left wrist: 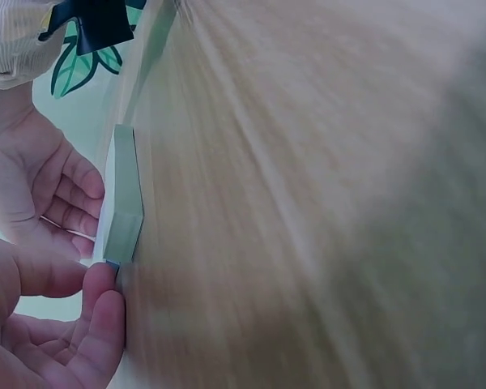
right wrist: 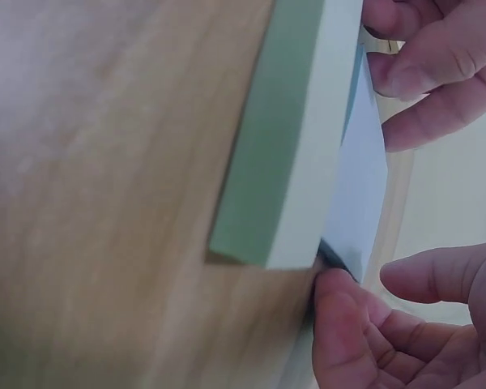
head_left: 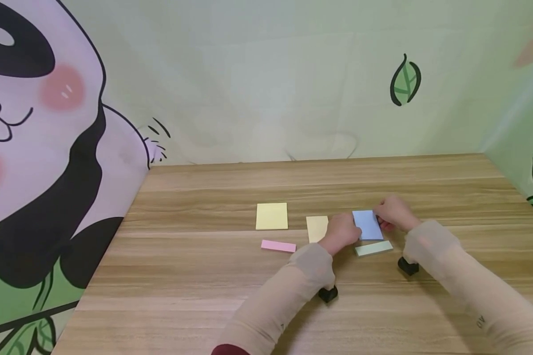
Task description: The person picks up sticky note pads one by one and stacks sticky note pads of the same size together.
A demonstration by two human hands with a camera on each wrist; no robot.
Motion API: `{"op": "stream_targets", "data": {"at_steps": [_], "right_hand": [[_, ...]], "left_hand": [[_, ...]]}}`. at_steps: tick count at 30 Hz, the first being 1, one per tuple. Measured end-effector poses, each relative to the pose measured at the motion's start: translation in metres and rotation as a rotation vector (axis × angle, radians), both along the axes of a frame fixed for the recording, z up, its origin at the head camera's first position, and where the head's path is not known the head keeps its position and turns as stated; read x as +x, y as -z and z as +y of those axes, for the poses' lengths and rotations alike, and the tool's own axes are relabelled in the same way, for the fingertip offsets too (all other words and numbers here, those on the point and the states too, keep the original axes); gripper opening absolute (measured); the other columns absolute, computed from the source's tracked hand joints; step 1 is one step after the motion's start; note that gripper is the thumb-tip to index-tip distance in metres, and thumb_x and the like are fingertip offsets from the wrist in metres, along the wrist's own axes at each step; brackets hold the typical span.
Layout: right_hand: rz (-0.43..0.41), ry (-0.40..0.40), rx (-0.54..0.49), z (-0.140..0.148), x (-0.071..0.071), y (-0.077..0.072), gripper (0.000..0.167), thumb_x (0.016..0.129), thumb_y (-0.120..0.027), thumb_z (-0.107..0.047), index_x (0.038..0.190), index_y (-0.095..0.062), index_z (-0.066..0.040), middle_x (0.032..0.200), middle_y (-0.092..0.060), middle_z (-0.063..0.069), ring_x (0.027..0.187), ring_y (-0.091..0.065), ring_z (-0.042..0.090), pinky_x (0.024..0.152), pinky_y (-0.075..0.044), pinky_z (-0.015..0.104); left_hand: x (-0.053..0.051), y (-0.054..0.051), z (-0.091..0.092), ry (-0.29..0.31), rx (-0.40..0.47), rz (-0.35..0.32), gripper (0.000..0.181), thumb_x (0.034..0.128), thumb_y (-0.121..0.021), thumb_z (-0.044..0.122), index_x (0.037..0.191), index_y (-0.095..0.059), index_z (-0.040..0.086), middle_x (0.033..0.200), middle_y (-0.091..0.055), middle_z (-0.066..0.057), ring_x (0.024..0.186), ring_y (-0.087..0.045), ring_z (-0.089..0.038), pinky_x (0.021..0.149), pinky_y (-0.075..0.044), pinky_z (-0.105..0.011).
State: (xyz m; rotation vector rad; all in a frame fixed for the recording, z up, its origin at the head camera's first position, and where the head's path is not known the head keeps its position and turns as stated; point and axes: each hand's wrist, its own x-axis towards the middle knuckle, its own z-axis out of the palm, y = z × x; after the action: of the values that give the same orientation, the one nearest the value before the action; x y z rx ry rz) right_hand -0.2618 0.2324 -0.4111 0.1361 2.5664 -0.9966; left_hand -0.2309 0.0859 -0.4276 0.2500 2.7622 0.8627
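Note:
A blue sticky note pad point(head_left: 367, 225) lies on the table between the two hands. At its left side, my left hand point(head_left: 343, 230) pinches the lower corner between thumb and index finger; the left wrist view shows a sliver of blue at the left fingertips point(left wrist: 100, 279). My right hand point(head_left: 395, 212) is at the pad's right edge. In the right wrist view its fingertips point(right wrist: 338, 296) touch the pad's edge, while the thumb stands apart. A narrow pale green sticky note pad point(head_left: 374, 248) lies just in front of the blue one.
Left of the hands lie a cream sticky note pad point(head_left: 316, 228), partly covered by my left hand, a yellow square pad point(head_left: 272, 216) and a narrow pink pad point(head_left: 278, 246). A printed panda curtain point(head_left: 248, 98) stands behind the wooden table point(head_left: 182, 276).

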Motion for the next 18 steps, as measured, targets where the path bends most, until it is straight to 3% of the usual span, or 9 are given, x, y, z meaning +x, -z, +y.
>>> {"op": "stream_targets", "data": {"at_steps": [12,18], "right_hand": [[-0.009,-0.015,0.013,-0.0047,0.0001,-0.0045,0.017,0.079,-0.041,-0.011,0.074,-0.051,0.003,0.057,-0.05,0.004,0.047,-0.051,0.011,0.048,-0.047,0.024],[0.021,-0.059,0.052,-0.0058,0.0044,-0.0086,0.023,0.079,-0.045,-0.017,0.061,-0.046,-0.004,0.054,-0.049,0.003,0.045,-0.048,0.012,0.045,-0.044,0.025]], "left_hand": [[-0.0002,-0.0008,-0.0001,0.014,-0.017,0.0,0.007,0.0761,-0.056,0.011,0.07,-0.057,0.009,0.06,-0.05,0.001,0.047,-0.04,-0.01,0.041,-0.031,-0.018],[0.0012,-0.0009,-0.0037,0.038,0.002,0.012,0.007,0.0768,-0.055,0.009,0.071,-0.057,0.009,0.058,-0.048,0.003,0.046,-0.039,-0.009,0.04,-0.031,-0.018]]}}
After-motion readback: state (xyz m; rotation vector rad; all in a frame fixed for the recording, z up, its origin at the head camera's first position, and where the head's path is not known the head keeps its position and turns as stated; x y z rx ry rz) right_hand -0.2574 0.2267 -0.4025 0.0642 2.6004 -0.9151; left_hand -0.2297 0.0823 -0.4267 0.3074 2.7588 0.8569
